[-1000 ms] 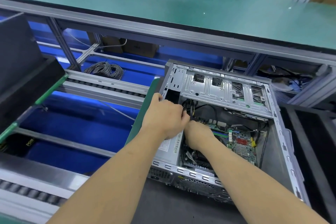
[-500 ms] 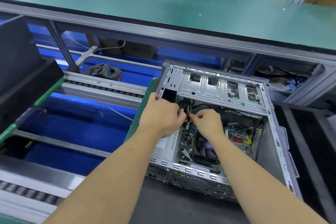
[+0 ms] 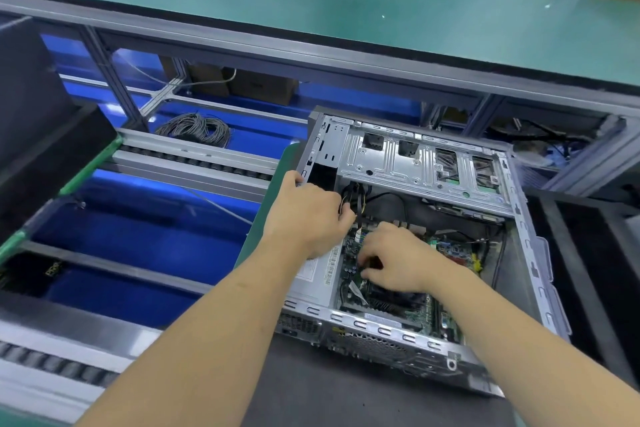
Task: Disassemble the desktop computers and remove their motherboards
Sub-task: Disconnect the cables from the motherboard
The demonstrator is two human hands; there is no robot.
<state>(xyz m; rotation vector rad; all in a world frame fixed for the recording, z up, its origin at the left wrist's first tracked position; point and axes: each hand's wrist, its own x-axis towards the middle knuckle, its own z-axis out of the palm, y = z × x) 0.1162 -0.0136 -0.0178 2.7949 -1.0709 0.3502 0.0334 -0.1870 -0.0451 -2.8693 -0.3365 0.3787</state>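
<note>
Head view: a white label with a barcode (image 3: 331, 265) sits on the power supply (image 3: 311, 279) at the case's left side, but its print is too blurred to read. A yellowish mark on a dark object at the far left, low in the blue bin area, is likewise unreadable.

The desktop computer case (image 3: 530, 274) lies on its side on the dark counter (image 3: 346, 402), side panel off, near the middle and right of the scene. It is bare silver metal with a perforated near wall and a stamped drive cage (image 3: 415, 163) across its far end. Inside, the green motherboard (image 3: 453, 248) lies flat on the case floor, with a dark heatsink and fan under the right wrist.

The left hand (image 3: 306, 215) is curled, its thumb on the case's left rim and its fingers gripping a bundle of black and yellow cables (image 3: 353, 198) that rise from the board. The right hand (image 3: 394, 258) lies knuckles-up over the motherboard, fingers bent down onto a dark part at the board; whether it pinches that part I cannot tell.

Left of the case runs a roller conveyor (image 3: 194, 163) over blue bins, with a coil of grey wire (image 3: 194, 128) beyond. A green-topped bench (image 3: 311, 7) spans the far side.
</note>
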